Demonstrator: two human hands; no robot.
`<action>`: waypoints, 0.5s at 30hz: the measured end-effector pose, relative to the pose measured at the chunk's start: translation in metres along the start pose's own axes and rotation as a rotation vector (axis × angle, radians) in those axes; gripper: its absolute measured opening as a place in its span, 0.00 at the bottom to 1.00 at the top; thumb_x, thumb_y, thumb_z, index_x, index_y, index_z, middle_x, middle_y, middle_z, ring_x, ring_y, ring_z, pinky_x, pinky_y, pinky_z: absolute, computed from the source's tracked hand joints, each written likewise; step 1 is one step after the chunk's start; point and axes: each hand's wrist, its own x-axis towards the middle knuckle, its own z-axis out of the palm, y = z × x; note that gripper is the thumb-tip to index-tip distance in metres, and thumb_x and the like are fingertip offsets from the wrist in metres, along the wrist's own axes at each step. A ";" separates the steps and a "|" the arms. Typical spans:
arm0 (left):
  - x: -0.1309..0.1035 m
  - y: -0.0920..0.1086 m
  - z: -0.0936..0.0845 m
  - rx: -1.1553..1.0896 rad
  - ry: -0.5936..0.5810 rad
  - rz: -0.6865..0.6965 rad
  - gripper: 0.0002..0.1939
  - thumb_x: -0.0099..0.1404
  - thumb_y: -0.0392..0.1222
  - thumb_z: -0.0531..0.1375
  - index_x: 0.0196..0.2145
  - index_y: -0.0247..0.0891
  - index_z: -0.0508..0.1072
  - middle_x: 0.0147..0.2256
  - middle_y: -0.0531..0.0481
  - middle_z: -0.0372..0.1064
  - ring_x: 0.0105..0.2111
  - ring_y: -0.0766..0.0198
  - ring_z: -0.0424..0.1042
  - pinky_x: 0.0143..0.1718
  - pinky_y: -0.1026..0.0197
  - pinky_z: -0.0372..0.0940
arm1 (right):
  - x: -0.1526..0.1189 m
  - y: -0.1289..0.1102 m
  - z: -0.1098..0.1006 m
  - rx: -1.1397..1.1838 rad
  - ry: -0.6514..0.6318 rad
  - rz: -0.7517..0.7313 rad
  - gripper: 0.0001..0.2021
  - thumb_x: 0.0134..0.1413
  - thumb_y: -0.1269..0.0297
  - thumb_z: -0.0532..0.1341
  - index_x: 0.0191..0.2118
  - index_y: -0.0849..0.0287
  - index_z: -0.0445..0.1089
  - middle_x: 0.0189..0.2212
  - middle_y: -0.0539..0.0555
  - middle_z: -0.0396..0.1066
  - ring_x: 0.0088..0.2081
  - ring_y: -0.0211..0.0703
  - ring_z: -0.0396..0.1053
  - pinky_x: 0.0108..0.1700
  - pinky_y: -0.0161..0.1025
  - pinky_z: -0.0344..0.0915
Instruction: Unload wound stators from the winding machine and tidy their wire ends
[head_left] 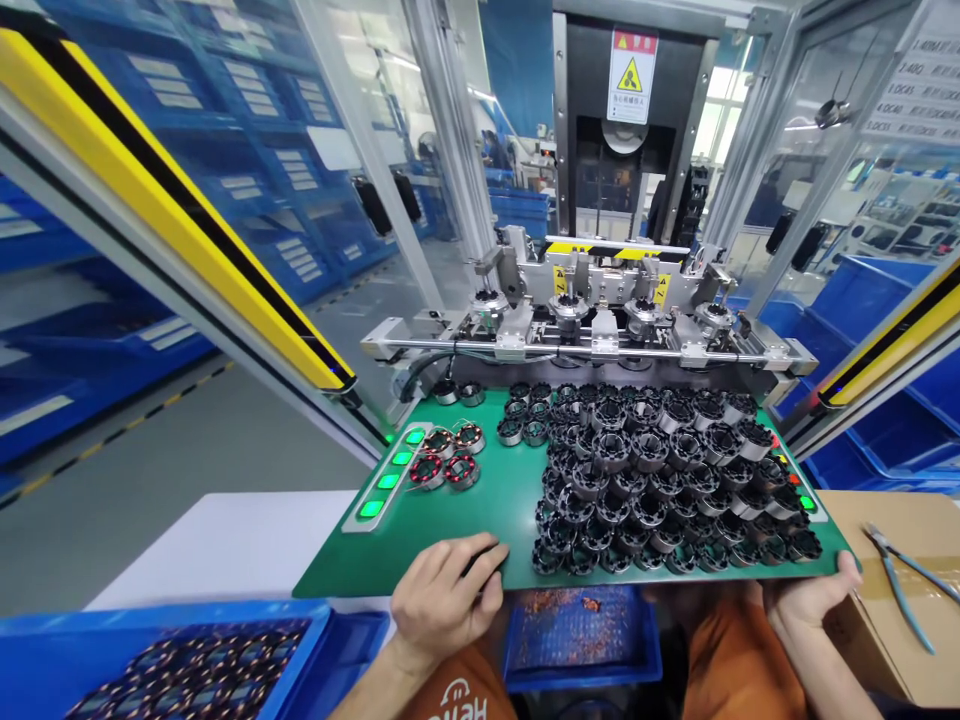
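My left hand [450, 595] rests at the front edge of the green worktop [450, 530], its fingers curled. A dark patch shows between thumb and fingers, too unclear to name. At the front right corner, my right hand [810, 598] grips the worktop's edge, thumb on top and fingers hidden below. Black-and-silver stator cores [649, 510] stand in stacked rows across the worktop's right half. Toward the left lie several stators wound with copper wire [461, 470]. More bare cores [471, 393] sit along the back.
Behind the worktop is a winding machine [600, 330] with several stations. Yellow-and-black posts [187, 210] flank it. Lit green buttons [387, 482] line the left side. A blue bin [300, 660] holds wound stators. Pliers [904, 590] lie on a cardboard box [862, 520]. Below is a blue tray [585, 675] with copper scraps.
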 end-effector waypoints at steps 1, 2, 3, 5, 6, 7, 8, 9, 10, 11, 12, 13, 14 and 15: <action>0.000 0.000 0.000 -0.002 -0.001 0.000 0.10 0.70 0.35 0.58 0.42 0.43 0.79 0.39 0.50 0.79 0.37 0.61 0.73 0.41 0.57 0.65 | 0.000 0.000 0.000 0.004 -0.018 -0.020 0.27 0.48 0.40 0.54 0.43 0.57 0.75 0.49 0.54 0.77 0.53 0.57 0.72 0.59 0.58 0.69; 0.000 0.000 0.000 -0.004 -0.002 -0.002 0.10 0.70 0.35 0.57 0.42 0.43 0.79 0.39 0.50 0.79 0.37 0.61 0.73 0.42 0.57 0.65 | 0.001 0.000 0.000 0.006 -0.042 -0.047 0.27 0.49 0.41 0.54 0.43 0.57 0.75 0.48 0.55 0.76 0.53 0.57 0.71 0.59 0.59 0.69; 0.001 0.001 0.000 -0.007 0.000 -0.005 0.10 0.70 0.36 0.57 0.42 0.43 0.79 0.39 0.50 0.79 0.37 0.61 0.73 0.42 0.57 0.65 | 0.001 0.001 -0.001 0.006 -0.061 -0.071 0.28 0.49 0.41 0.53 0.43 0.58 0.75 0.48 0.55 0.76 0.54 0.58 0.71 0.59 0.60 0.69; 0.002 0.001 -0.001 -0.013 0.003 -0.007 0.10 0.70 0.36 0.57 0.41 0.43 0.79 0.39 0.50 0.79 0.36 0.61 0.73 0.42 0.57 0.65 | 0.002 0.001 -0.002 0.006 -0.075 -0.071 0.28 0.49 0.40 0.53 0.43 0.58 0.74 0.48 0.55 0.76 0.54 0.58 0.71 0.59 0.61 0.69; 0.002 0.002 -0.001 -0.014 0.004 -0.006 0.10 0.71 0.36 0.57 0.41 0.43 0.79 0.39 0.50 0.79 0.36 0.61 0.73 0.42 0.57 0.65 | 0.003 0.002 -0.002 0.005 -0.076 -0.065 0.28 0.49 0.40 0.53 0.43 0.58 0.74 0.48 0.55 0.76 0.54 0.58 0.71 0.59 0.61 0.69; 0.003 0.002 -0.001 -0.015 0.005 -0.004 0.10 0.71 0.36 0.57 0.41 0.42 0.79 0.39 0.50 0.79 0.36 0.61 0.73 0.41 0.57 0.65 | 0.004 0.002 -0.003 0.005 -0.072 -0.059 0.28 0.49 0.40 0.53 0.43 0.58 0.74 0.48 0.56 0.76 0.55 0.58 0.70 0.59 0.61 0.69; 0.003 0.002 -0.001 -0.014 0.010 -0.002 0.10 0.71 0.36 0.57 0.41 0.42 0.79 0.39 0.50 0.79 0.36 0.61 0.73 0.41 0.57 0.65 | 0.005 0.002 -0.004 0.006 -0.065 -0.051 0.28 0.49 0.40 0.54 0.43 0.58 0.74 0.48 0.56 0.76 0.55 0.58 0.70 0.59 0.61 0.69; 0.003 0.002 -0.001 -0.014 0.013 0.000 0.10 0.71 0.36 0.56 0.41 0.42 0.79 0.39 0.50 0.79 0.36 0.60 0.73 0.41 0.57 0.64 | 0.006 0.003 -0.005 0.008 -0.059 -0.043 0.28 0.49 0.40 0.54 0.44 0.58 0.74 0.48 0.55 0.76 0.55 0.58 0.70 0.59 0.61 0.69; 0.003 0.001 -0.001 -0.013 0.016 0.002 0.10 0.71 0.36 0.56 0.41 0.42 0.79 0.39 0.49 0.79 0.36 0.60 0.73 0.41 0.57 0.64 | 0.006 0.003 -0.006 0.011 -0.053 -0.033 0.28 0.49 0.40 0.54 0.44 0.58 0.74 0.49 0.55 0.76 0.55 0.58 0.70 0.59 0.61 0.69; 0.003 0.001 -0.001 -0.014 0.020 0.003 0.10 0.72 0.36 0.56 0.41 0.41 0.79 0.38 0.49 0.79 0.36 0.60 0.72 0.41 0.57 0.64 | 0.007 0.003 -0.006 0.013 -0.049 -0.026 0.28 0.49 0.40 0.55 0.44 0.58 0.74 0.49 0.55 0.76 0.55 0.58 0.70 0.59 0.61 0.70; 0.002 0.001 -0.001 -0.015 0.022 0.004 0.10 0.72 0.36 0.56 0.41 0.41 0.79 0.38 0.49 0.79 0.36 0.60 0.72 0.41 0.57 0.64 | 0.007 0.004 -0.007 0.014 -0.045 -0.022 0.28 0.49 0.40 0.55 0.44 0.58 0.74 0.49 0.55 0.76 0.55 0.58 0.70 0.59 0.61 0.70; 0.002 0.001 0.000 -0.017 0.020 0.004 0.10 0.72 0.36 0.56 0.41 0.41 0.79 0.39 0.49 0.79 0.36 0.60 0.72 0.41 0.57 0.64 | 0.007 0.004 -0.007 0.014 -0.040 -0.024 0.28 0.49 0.40 0.55 0.44 0.58 0.74 0.49 0.55 0.76 0.55 0.57 0.70 0.59 0.61 0.70; 0.002 0.001 0.000 -0.018 0.020 0.004 0.10 0.72 0.36 0.57 0.41 0.41 0.78 0.39 0.49 0.79 0.36 0.59 0.72 0.41 0.57 0.64 | 0.007 0.005 -0.007 0.014 -0.031 -0.030 0.27 0.50 0.40 0.56 0.44 0.58 0.74 0.49 0.55 0.76 0.55 0.57 0.70 0.59 0.60 0.70; 0.002 0.002 0.000 -0.018 0.018 0.004 0.10 0.72 0.35 0.57 0.41 0.41 0.78 0.39 0.49 0.79 0.37 0.59 0.72 0.41 0.57 0.64 | 0.007 0.005 -0.008 0.017 -0.021 -0.027 0.27 0.50 0.40 0.56 0.44 0.58 0.75 0.49 0.55 0.76 0.56 0.57 0.71 0.60 0.59 0.71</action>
